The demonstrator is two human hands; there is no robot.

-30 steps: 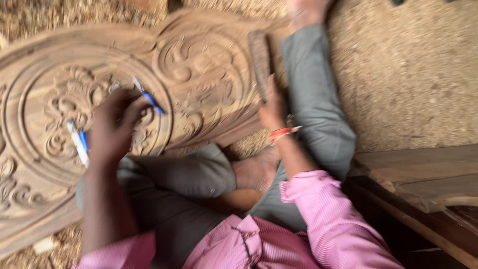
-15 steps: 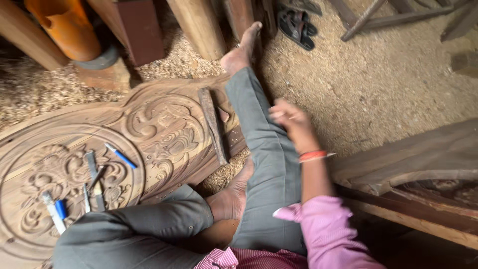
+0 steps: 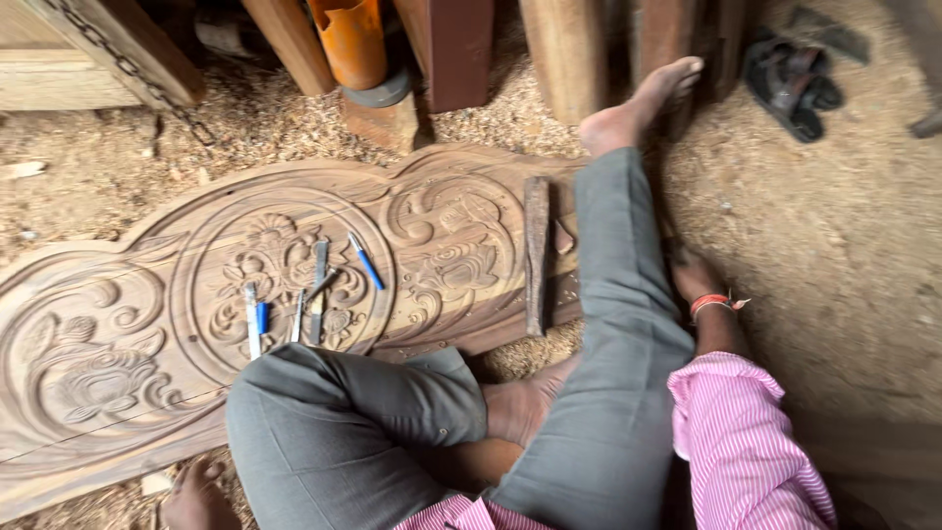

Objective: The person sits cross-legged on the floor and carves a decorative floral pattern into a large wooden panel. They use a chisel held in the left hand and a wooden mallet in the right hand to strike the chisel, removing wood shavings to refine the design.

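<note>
I sit on a sawdust floor with a long carved wooden panel (image 3: 147, 294) in front of my legs in grey trousers. My right hand (image 3: 693, 273) rests low on the ground beside my outstretched right leg, a red band on its wrist; its fingers are partly hidden by the leg. My left hand is out of view. On the panel's round medallion lie several slim carving tools (image 3: 316, 287), one with a blue handle (image 3: 366, 261), another white and blue (image 3: 253, 320). A dark wooden mallet bar (image 3: 536, 253) lies on the panel's right end, next to my leg.
An orange pipe (image 3: 350, 39) and several upright wooden posts (image 3: 559, 54) stand behind the panel. A chain (image 3: 128, 67) hangs on a timber at the top left. Dark sandals (image 3: 790, 83) lie at the top right. Sawdust covers the ground.
My left hand has left the tools on the panel and gone out of view. My right hand has let go of the wooden bar and dropped to the ground beside my leg.
</note>
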